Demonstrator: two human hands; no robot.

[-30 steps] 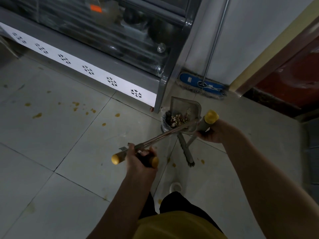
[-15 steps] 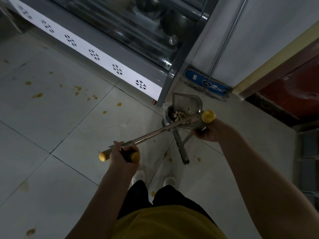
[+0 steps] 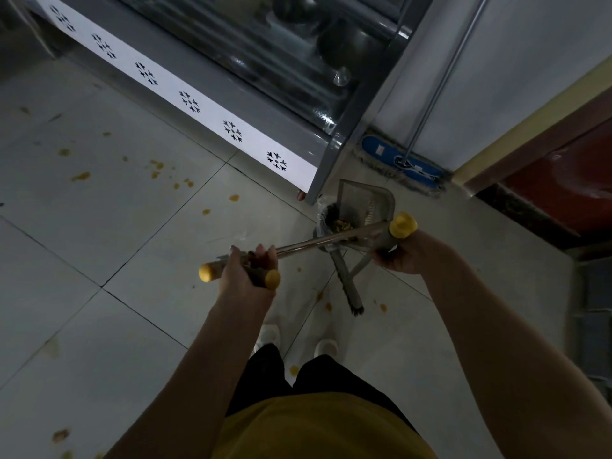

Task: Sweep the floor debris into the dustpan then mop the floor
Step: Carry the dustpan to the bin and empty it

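The floor point(image 3: 99, 246) shows yellow stains point(image 3: 81, 176) at left of frame. The mop point(image 3: 400, 164) leans at upper right, long axis running up-frame, nearer the right hand point(image 3: 397, 256). The dustpan point(image 3: 364, 200) tips over the bin point(image 3: 326, 215) (debris point(image 3: 342, 224) inside). Right hand and left hand point(image 3: 246, 273) each grip yellow-capped handles point(image 3: 314, 241).

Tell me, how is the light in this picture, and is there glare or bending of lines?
Head view: dim, underexposed overall; small bright glare spots on the glass cabinet front; the wide lens stretches the right forearm toward the bottom corner; no strong motion blur.
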